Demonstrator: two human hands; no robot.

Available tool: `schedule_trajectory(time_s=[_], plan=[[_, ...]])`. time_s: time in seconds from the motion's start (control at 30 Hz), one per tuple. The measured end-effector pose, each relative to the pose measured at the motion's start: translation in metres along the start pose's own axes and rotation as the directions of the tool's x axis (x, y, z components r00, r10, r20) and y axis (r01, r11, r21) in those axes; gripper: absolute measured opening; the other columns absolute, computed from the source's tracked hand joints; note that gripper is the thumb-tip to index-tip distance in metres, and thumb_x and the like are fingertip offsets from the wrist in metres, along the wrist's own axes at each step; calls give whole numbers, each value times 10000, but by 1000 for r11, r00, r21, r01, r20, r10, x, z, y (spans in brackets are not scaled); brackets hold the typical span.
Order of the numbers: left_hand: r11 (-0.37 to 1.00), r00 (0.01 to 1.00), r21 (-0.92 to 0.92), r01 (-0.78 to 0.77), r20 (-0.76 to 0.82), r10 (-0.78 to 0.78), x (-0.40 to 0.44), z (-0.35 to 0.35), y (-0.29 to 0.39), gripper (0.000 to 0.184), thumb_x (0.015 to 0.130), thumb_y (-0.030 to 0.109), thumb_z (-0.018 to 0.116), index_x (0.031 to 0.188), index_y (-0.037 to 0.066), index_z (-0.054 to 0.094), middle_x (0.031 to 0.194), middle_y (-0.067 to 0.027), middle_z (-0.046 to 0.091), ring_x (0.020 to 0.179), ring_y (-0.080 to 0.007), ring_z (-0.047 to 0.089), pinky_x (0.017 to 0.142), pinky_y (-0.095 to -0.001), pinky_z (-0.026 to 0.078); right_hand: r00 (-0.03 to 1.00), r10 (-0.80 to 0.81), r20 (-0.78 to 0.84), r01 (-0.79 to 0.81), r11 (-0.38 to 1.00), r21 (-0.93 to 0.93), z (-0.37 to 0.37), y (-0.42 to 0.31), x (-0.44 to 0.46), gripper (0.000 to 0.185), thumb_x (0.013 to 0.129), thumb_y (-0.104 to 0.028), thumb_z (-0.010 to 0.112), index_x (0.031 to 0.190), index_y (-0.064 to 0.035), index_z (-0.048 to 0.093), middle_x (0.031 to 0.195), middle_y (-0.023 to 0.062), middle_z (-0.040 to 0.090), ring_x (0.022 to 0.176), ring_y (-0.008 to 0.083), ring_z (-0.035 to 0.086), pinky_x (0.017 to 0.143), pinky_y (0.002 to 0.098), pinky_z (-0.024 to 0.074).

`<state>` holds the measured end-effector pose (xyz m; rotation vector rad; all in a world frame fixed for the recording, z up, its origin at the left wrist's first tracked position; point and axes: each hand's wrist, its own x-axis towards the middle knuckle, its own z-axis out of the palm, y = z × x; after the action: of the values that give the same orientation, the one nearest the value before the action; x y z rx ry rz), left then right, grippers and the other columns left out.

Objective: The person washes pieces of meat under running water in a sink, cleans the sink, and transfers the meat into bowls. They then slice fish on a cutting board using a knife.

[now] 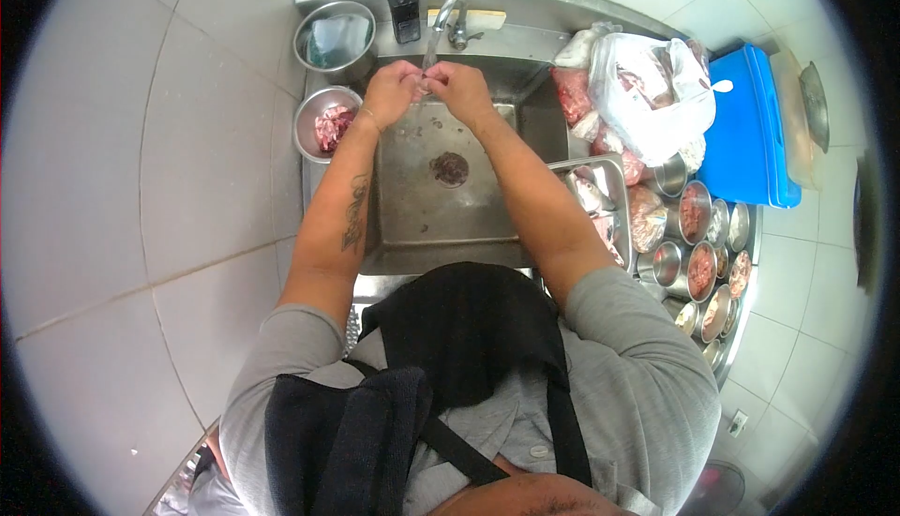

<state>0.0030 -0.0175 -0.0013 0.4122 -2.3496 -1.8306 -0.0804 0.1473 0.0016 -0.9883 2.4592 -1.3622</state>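
Observation:
My left hand [394,92] and my right hand [459,89] meet under the faucet [457,12], in the stream of running water. Their fingers are closed together on a small pale pink piece [424,88], perhaps meat or fish; its exact kind is too small to tell. Both hands are over the far end of the steel sink [394,225]. Dark scraps [449,169] lie over the drain in the basin. Left of the sink, a steel bowl [302,136] holds reddish pieces of meat [333,128], close to my left wrist.
A steel pot [314,66] and a black bottle [404,10] stand at the back. At right are a metal tray [623,197] of fish, bagged meat [572,89], a white plastic bag [637,122], a blue bin [745,132] and several steel containers [694,211] of food.

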Motion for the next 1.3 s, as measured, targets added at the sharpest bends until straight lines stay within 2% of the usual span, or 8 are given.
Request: schedule_trajectory(time_s=[0.3, 0.5, 0.57, 0.77, 0.9, 1.0, 1.17, 1.3], plan=[[882, 985, 444, -159, 125, 115, 2, -8, 1, 195, 970, 144, 572, 979, 1, 704, 843, -174, 705, 750, -254, 714, 713, -378, 549, 959, -256, 119, 281, 912, -300, 1, -6, 1, 233, 863, -270, 717, 811, -59, 631, 784, 156, 679, 775, 384, 670, 698, 486, 518], [995, 998, 102, 11, 66, -18, -2, -7, 5, 193, 980, 123, 575, 1020, -29, 687, 883, -128, 735, 726, -180, 694, 707, -325, 558, 995, -99, 30, 101, 994, -42, 1, -4, 0, 164, 916, -212, 639, 918, -59, 697, 811, 149, 713, 760, 307, 716, 702, 399, 545], [999, 993, -32, 39, 110, -35, 0, -6, -1, 208, 994, 130, 574, 1048, -42, 677, 925, -93, 744, 747, -136, 681, 698, -286, 556, 985, 172, -1, -168, 965, 203, 9, 15, 2, 195, 938, -189, 598, 966, -35, 715, 837, 137, 739, 748, 284, 732, 719, 356, 556], [966, 991, -243, 91, 115, -65, -2, -2, -2, 208, 1002, 131, 569, 1069, -30, 681, 955, -71, 745, 817, -114, 675, 742, -255, 548, 944, 315, -101, -331, 901, -280, 2, 61, -5, 215, 913, -248, 657, 1001, -77, 752, 932, 169, 743, 893, 361, 718, 802, 429, 555], [947, 991, -303, 105, 108, -75, -1, -2, 0, 208, 1000, 134, 571, 1077, -25, 682, 963, -60, 745, 824, -112, 672, 752, -255, 542, 987, 30, -156, -45, 994, -98, -1, 51, -13, 207, 923, -233, 667, 1047, -101, 768, 988, 164, 744, 928, 363, 710, 822, 426, 550], [973, 991, -219, 73, 124, -47, 0, -1, -3, 213, 997, 139, 569, 1046, -29, 690, 929, -59, 743, 830, -100, 671, 736, -257, 533, 992, 6, -127, 9, 993, 120, -5, 10, -10, 209, 925, -208, 661, 1083, -127, 772, 1034, 144, 743, 966, 363, 697, 840, 426, 542], [940, 992, 319, -118, 78, 98, 6, -1, -5, 267, 974, 214, 560, 1001, -2, 714, 899, -188, 732, 868, -324, 715, 794, -407, 542, 992, -121, 38, 126, 978, -168, 2, 8, 0, 217, 895, -253, 687, 1023, -94, 763, 1002, 134, 747, 913, 340, 712, 803, 422, 551], [895, 993, 433, -106, 7, 114, 2, 6, -1, 277, 971, 232, 551, 1005, 14, 718, 951, -235, 709, 936, -434, 674, 844, -466, 525, 978, -207, 21, 203, 927, -316, 10, -1, -1, 184, 873, -239, 678, 947, -84, 743, 918, 148, 734, 880, 361, 699, 778, 451, 551]])
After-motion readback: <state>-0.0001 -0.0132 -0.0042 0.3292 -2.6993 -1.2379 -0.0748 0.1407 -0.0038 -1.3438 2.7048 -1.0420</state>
